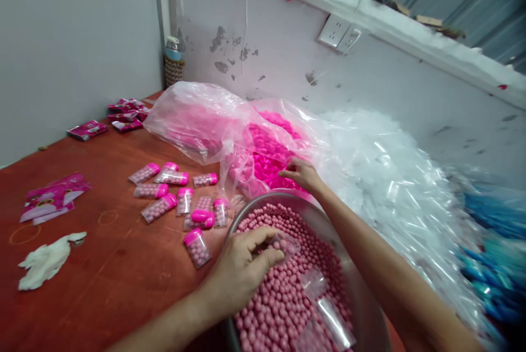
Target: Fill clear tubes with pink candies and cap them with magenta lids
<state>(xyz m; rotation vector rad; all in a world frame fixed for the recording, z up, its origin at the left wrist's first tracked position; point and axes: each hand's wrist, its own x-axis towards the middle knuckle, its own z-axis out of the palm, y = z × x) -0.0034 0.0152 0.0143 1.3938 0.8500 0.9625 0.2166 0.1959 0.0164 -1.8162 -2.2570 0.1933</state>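
Observation:
My left hand (250,264) is closed in a pinch on a small clear plastic bottle (290,245) with pink beads inside, held over a metal bowl (302,199). Loose pink beads (273,291) fill the bowl, and several clear empty bottles (335,319) lie on them. My right hand (303,175) reaches past the bowl to a clear plastic bag (197,97) of bright pink caps (267,149). Its fingers are apart and touch the caps; no cap shows held between them. Several filled bottles with pink caps (197,248) lie or stand left of the bowl.
Pink printed packets (87,130) and cards (53,198) lie on the red table (123,286), with a crumpled white tissue (51,261). At the right rises a heap of clear plastic (378,176). A drink bottle (173,61) stands by the wall, below a shelf (370,17).

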